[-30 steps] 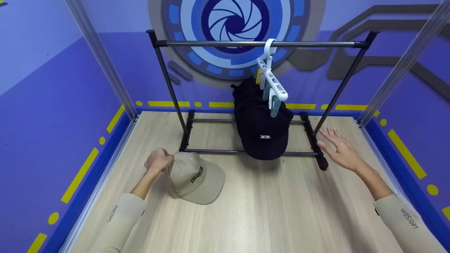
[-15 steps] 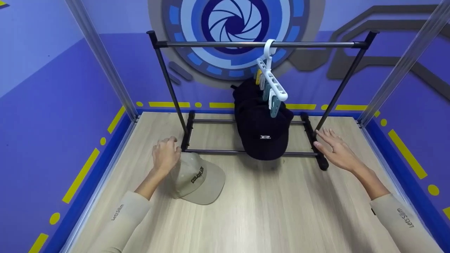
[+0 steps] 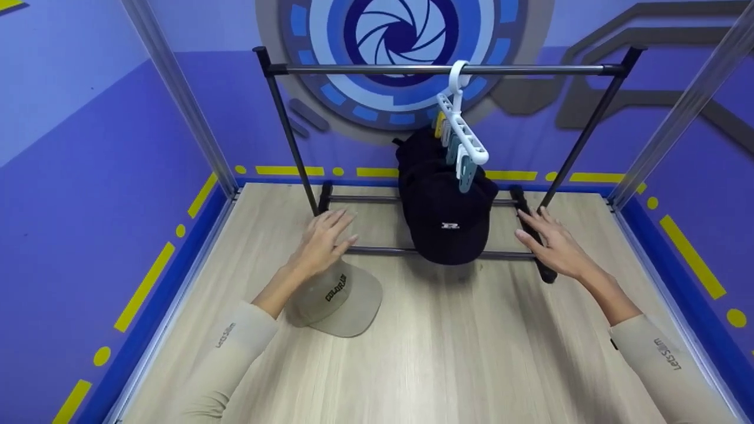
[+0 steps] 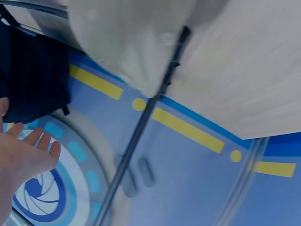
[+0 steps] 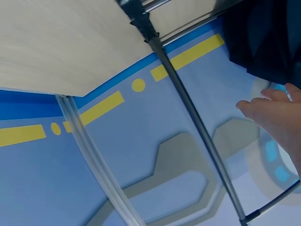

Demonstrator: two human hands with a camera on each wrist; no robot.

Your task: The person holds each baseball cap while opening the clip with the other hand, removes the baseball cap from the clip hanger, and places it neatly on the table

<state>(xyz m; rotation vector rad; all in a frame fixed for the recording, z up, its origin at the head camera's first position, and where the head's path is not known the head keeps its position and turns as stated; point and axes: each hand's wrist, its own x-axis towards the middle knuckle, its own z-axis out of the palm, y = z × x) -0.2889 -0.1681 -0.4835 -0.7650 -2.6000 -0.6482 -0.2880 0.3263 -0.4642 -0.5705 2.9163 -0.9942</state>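
A beige baseball cap [image 3: 341, 300] with dark lettering lies on the table at the left. My left hand [image 3: 323, 240] is above its far side, fingers extended and holding nothing. In the left wrist view that hand [image 4: 26, 157] shows spread fingers. A black baseball cap [image 3: 445, 206] with a white letter hangs from the clips of a white clip hanger [image 3: 465, 135]; more dark fabric shows behind it. My right hand [image 3: 554, 244] has its fingers extended beside the rack's right foot and holds nothing. In the right wrist view that hand [image 5: 277, 117] appears at the right edge.
A dark metal garment rack [image 3: 365, 69] stands at the back, its top bar carrying the hanger. Its right post [image 5: 188, 101] rises close to my right hand. Purple-blue walls [image 3: 135, 123] enclose the wooden table [image 3: 436, 353] on the left, back and right.
My left hand has let go of the beige cap and moved right and forward over it, its fingers straightening. My right hand has shifted slightly left. The beige cap stays on the table.
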